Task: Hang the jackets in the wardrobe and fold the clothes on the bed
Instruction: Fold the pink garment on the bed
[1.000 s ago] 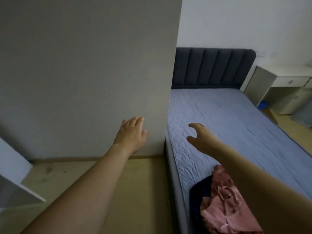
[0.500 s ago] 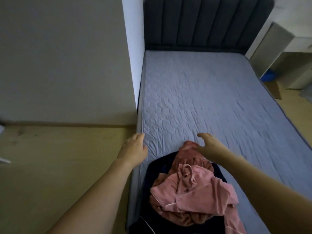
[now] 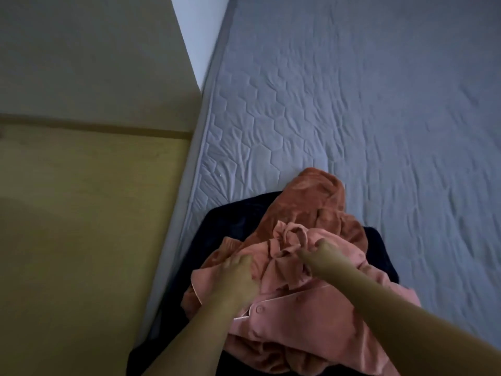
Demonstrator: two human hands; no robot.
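Head view: left hand point(image 3: 238, 278) palm down on the pink buttoned garment point(image 3: 292, 308), fingers curled into the cloth; grip unclear. Right hand point(image 3: 322, 257) pinching a bunched fold of the same garment. Pile lies at the near left edge of the bed point(image 3: 379, 118), over a rust-coloured garment point(image 3: 314, 202) and a dark navy garment point(image 3: 233, 221).

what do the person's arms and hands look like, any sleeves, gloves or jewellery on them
Both forearms are bare right down to the frame edge, so no sleeve shows. The left hand and right hand wear no gloves. No watch, bracelet or ring can be made out, though the picture is dim and blurred, so a thin ring could be missed. Nothing is marked or strapped on either arm.
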